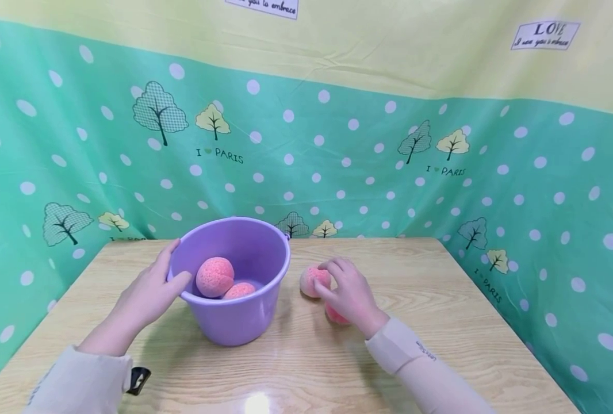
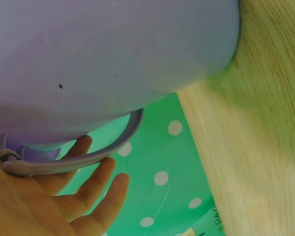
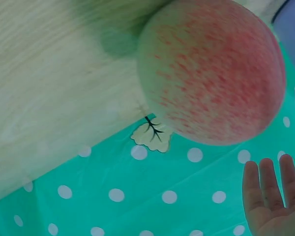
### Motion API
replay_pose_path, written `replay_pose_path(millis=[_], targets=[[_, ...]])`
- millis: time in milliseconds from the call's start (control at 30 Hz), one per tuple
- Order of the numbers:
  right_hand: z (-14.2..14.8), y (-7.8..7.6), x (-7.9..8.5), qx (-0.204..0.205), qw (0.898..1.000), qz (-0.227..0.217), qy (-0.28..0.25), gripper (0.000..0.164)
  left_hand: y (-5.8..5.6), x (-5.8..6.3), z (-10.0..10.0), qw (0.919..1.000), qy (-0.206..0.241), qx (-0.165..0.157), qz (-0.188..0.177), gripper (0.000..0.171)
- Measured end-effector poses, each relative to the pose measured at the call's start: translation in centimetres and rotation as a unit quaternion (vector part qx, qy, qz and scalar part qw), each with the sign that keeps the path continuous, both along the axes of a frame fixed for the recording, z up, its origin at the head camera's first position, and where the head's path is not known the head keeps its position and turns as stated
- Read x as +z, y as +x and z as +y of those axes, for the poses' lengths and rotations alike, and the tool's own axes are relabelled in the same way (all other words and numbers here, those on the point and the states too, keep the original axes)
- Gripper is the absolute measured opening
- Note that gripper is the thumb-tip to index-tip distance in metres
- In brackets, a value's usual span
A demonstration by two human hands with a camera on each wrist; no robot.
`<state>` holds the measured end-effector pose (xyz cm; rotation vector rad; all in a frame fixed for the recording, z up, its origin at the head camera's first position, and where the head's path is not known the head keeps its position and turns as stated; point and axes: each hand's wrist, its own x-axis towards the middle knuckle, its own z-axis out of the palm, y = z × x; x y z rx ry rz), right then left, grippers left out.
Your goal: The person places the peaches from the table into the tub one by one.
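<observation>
A purple bucket [image 1: 234, 322] stands on the table, tipped slightly toward me. My left hand [image 1: 148, 290] holds its left rim, thumb over the edge inside and fingers outside. In the left wrist view those fingers [image 2: 96, 194] lie beside the bucket's handle [image 2: 78, 160]. One pink peach [image 1: 215, 277] and part of another peach [image 1: 240, 290] show inside the bucket. Right of it, my right hand [image 1: 350, 293] reaches over two more peaches. Its fingertips are by the pale pink peach [image 1: 310, 283]; the nearer peach [image 1: 336, 315] is partly hidden under the hand. The right wrist view shows straight fingers apart from a large peach [image 3: 211, 73].
The wooden table [image 1: 430, 345] extends to both sides and toward me. A green and yellow curtain [image 1: 337, 132] with dots and trees hangs behind the table and at its sides. A small black object [image 1: 138, 380] is beside my left cuff.
</observation>
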<state>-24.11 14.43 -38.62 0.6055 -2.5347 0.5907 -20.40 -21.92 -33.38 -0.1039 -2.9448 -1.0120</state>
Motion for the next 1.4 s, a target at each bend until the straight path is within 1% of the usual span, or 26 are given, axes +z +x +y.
replay_pose_path(millis=[100,367,567,900,1167,1300,1400], targets=[[0.3,0.0,-0.4,-0.010,1.000,-0.003,0.005,0.027,0.0,-0.1,0.0,1.0000,-0.002,0.000,0.003,0.080],[1.0,0.0,-1.3,-0.032,0.998,-0.056,0.001,0.027,0.1,-0.1,0.0,1.0000,0.001,0.001,0.003,0.080],[1.4,-0.2,-2.1,-0.038,0.997,-0.065,0.004,0.023,0.1,-0.1,0.0,1.0000,-0.001,0.001,0.003,0.079],[2.0,-0.5,-3.1,-0.051,0.996,-0.075,0.000,0.026,0.1,-0.1,0.0,1.0000,0.003,0.001,0.001,0.080],[2.0,-0.7,-3.8,-0.071,0.991,-0.117,0.011,0.032,0.2,0.0,0.0,1.0000,0.001,0.003,0.000,0.080],[2.0,-0.8,-4.4,-0.076,0.988,-0.133,0.015,0.032,0.2,0.0,0.1,1.0000,0.001,0.003,0.000,0.080],[2.1,-0.9,-4.6,-0.073,0.988,-0.138,0.012,0.030,0.2,0.0,0.1,1.0000,0.000,0.003,0.001,0.080]])
